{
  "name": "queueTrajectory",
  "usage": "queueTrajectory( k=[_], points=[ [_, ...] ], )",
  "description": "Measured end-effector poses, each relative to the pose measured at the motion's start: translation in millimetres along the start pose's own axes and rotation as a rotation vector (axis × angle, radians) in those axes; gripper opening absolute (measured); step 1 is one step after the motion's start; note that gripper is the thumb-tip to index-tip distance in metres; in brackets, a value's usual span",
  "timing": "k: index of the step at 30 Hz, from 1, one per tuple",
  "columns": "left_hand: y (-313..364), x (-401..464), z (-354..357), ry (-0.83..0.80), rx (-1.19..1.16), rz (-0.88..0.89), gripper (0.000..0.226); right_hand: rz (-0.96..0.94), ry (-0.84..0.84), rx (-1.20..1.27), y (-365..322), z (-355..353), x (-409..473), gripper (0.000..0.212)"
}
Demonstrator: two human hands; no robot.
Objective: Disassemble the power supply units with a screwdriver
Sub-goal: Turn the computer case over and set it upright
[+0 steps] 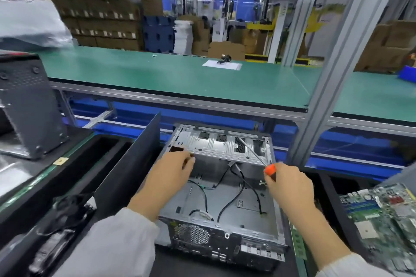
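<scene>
An open grey computer case (225,186) lies in front of me, its inside nearly bare except for loose black cables (234,200). My right hand (288,184) grips a screwdriver (258,156) by its orange handle; the metal shaft points up and left toward the case's far wall. My left hand (168,175) reaches over the case's left side, its fingers curled on a dark part (177,149) at the far left corner. I cannot tell what that part is.
A black side panel (130,164) stands upright left of the case. Another dark case (27,110) sits at far left. Green circuit boards (382,216) are stacked at right. A green workbench (180,74) and an aluminium post (337,63) stand beyond.
</scene>
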State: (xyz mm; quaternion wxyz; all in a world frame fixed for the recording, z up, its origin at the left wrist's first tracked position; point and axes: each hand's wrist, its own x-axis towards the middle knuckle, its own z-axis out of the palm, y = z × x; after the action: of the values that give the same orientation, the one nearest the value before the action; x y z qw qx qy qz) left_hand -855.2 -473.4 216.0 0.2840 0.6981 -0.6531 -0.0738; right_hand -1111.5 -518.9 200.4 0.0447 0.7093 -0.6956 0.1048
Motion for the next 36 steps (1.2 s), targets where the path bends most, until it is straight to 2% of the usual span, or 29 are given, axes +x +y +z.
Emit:
queueTrajectory(
  k=[3, 4, 6, 8, 10, 19, 27, 30, 36],
  points=[
    [-23, -15, -23, 0.059, -0.023, -0.015, 0.047, -0.044, 0.023, 0.034, -48, -17, -32, 0.022],
    [-31, -20, -32, 0.071, -0.026, -0.032, 0.05, -0.047, 0.028, 0.05, -64, -22, -41, 0.027],
    [-45, -27, -51, 0.073, -0.037, -0.075, 0.049, -0.056, 0.04, 0.062, -94, -29, -56, 0.033],
    [-56, -33, -71, 0.094, -0.094, -0.105, 0.049, -0.077, 0.076, 0.086, -119, -35, -68, 0.028],
    [-62, -41, -89, 0.106, -0.186, -0.085, 0.05, -0.094, 0.103, 0.119, -139, -43, -81, 0.026],
    [-70, -79, -142, 0.149, -0.333, 0.02, 0.056, -0.118, 0.271, 0.308, -187, -74, -114, 0.027],
    [-79, -88, -169, 0.218, -0.355, -0.007, 0.053, -0.22, 0.229, 0.318, -224, -84, -121, 0.03],
    [-96, -94, -180, 0.264, -0.353, -0.015, 0.052, -0.27, 0.197, 0.314, -244, -85, -125, 0.02],
    [-150, -105, -216, 0.343, -0.326, -0.033, 0.051, -0.334, 0.179, 0.309, -292, -87, -134, 0.02]
  ],
)
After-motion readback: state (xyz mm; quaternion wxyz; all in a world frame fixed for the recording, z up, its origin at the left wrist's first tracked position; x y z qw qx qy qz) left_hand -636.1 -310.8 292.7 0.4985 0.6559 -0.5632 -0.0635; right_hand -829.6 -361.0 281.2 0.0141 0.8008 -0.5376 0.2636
